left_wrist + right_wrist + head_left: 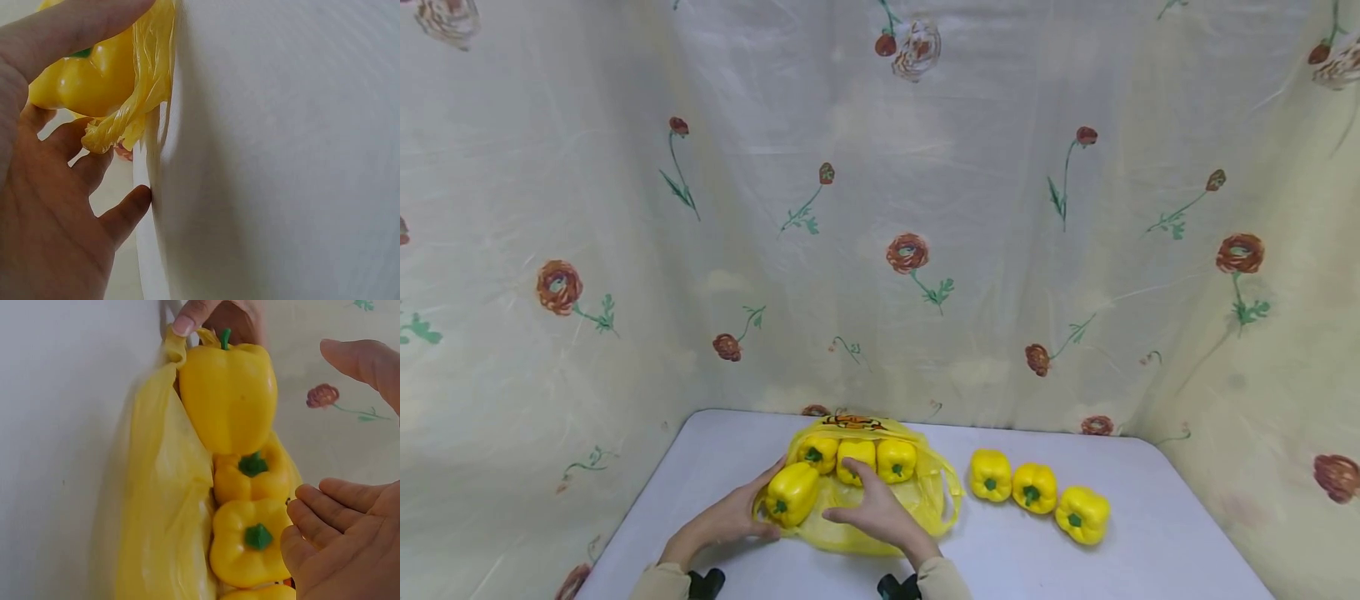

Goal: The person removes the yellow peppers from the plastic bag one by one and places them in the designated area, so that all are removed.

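The yellow bell pepper [792,494] nearest you lies at the left end of the open yellow plastic bag [850,540], its green stem turned toward you. Your left hand [730,515] grasps the bag's left edge beside that pepper, thumb on the near side, fingers round the far side; you cannot tell from these views how firmly the fingers touch the pepper itself. Your right hand [880,511] is released and holds nothing, its thumb and fingers spread above the bag, to the right of that pepper.

Just behind it, inside the bag, you have a row of three yellow bell peppers [897,461], the middle one partly hidden by your right hand. Printed plastic rises behind the row, and a loop handle [953,496] lies at the bag's right.

Right of the bag, three more bell peppers [1034,488] form a slanting line on the white table [1157,542], their stems toward you. Your sleeves [946,578] are pale, with black wrist mounts [706,585] beside them. A flower-patterned curtain [985,292] hangs beyond the table.
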Action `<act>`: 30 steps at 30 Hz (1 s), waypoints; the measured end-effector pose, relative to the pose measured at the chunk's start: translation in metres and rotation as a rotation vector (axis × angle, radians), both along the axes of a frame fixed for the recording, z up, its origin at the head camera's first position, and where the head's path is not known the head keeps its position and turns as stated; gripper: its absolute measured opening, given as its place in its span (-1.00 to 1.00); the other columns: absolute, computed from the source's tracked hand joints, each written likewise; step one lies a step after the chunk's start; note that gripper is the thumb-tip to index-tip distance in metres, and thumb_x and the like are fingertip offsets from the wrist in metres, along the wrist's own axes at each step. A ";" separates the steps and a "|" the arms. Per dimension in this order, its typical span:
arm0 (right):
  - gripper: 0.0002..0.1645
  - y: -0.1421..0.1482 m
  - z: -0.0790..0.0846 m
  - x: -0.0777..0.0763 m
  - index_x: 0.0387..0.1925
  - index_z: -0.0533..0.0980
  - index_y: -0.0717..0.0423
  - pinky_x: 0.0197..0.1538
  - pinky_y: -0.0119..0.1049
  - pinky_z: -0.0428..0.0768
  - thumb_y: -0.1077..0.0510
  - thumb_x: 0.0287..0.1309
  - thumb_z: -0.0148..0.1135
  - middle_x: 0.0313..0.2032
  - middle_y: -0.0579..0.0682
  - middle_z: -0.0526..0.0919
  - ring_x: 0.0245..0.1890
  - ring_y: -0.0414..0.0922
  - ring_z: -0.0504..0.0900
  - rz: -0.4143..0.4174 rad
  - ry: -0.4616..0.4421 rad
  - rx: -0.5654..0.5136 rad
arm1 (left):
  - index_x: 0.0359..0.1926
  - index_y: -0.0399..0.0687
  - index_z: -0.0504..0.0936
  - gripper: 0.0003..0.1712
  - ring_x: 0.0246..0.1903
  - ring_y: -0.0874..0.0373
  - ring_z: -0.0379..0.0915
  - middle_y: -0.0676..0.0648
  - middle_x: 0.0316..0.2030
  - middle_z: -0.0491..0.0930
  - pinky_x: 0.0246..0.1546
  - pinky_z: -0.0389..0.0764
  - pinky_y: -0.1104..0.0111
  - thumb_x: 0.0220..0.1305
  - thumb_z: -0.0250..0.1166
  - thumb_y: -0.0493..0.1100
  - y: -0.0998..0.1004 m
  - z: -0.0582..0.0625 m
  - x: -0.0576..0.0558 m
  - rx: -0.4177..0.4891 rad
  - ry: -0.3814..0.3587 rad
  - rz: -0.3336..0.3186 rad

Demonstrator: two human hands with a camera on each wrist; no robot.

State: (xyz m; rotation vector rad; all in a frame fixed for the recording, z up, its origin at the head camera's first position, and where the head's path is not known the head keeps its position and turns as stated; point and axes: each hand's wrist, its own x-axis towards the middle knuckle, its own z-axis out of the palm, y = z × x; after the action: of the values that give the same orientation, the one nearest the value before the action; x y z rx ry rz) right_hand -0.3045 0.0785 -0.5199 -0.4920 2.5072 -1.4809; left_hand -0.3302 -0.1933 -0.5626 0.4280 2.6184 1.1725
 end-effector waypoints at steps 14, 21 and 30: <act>0.06 -0.030 -0.002 0.002 0.42 0.15 0.12 0.37 0.24 0.25 -0.16 -0.01 0.41 0.39 0.13 0.28 0.40 0.19 0.22 0.010 0.020 -0.038 | 0.54 0.18 -0.11 0.31 0.45 -0.25 -0.04 -0.16 0.50 0.01 0.35 -0.02 -0.33 -0.10 0.52 0.19 -0.001 0.003 0.003 0.017 -0.010 -0.018; 0.08 -0.043 -0.007 -0.001 0.43 0.14 0.15 0.37 0.23 0.26 -0.15 -0.02 0.43 0.39 0.17 0.28 0.38 0.17 0.25 -0.008 0.032 -0.053 | 0.53 0.17 -0.10 0.32 0.45 -0.26 -0.05 -0.18 0.50 0.00 0.36 -0.03 -0.32 -0.13 0.54 0.17 -0.003 0.004 0.002 0.009 0.016 -0.028; 0.12 -0.058 -0.015 -0.005 0.42 0.12 0.18 0.39 0.23 0.23 -0.15 -0.04 0.46 0.37 0.20 0.28 0.38 0.16 0.26 -0.057 -0.015 -0.084 | 0.54 0.16 -0.11 0.30 0.45 -0.26 -0.06 -0.17 0.50 -0.01 0.36 -0.01 -0.32 -0.09 0.52 0.17 -0.003 0.004 0.003 0.014 0.005 -0.038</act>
State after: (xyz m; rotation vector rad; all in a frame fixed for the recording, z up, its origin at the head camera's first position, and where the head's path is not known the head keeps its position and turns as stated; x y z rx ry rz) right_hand -0.3091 0.0201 -0.5352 -0.4250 2.4754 -1.6102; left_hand -0.3273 -0.1964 -0.5582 0.4823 2.5958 1.1801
